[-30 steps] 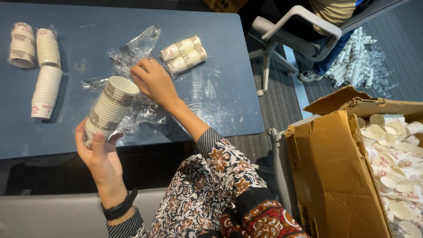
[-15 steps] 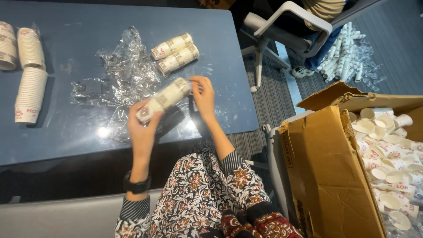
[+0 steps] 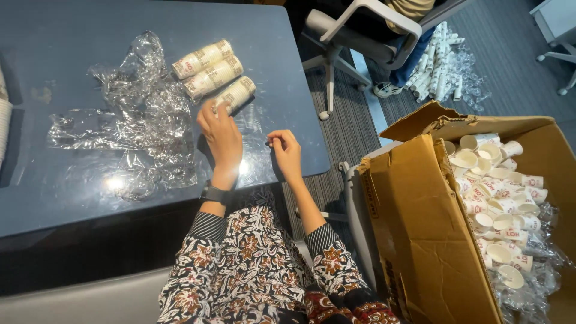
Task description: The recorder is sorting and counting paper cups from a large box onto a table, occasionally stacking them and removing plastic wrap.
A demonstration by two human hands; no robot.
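Fingers point(image 3: 211, 114) of the left hand point(image 3: 222, 137) are resting on the near cup stack point(image 3: 235, 95).
The stack is lying on the counter point(image 3: 54, 54) beside two more stacks point(image 3: 207, 69), right of crumpled wrap point(image 3: 135, 114); the right hand point(image 3: 287, 153) is curling loosely, holding nothing.

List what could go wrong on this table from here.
1. The short cup stack under the left hand lies on its side beside two others; being round, it might roll or nudge them.
2. Crumpled clear plastic wrap sits just left of that hand and could snag a sleeve or drag cups along.
3. The right hand rests near the table edge, where anything dropped may fall off.
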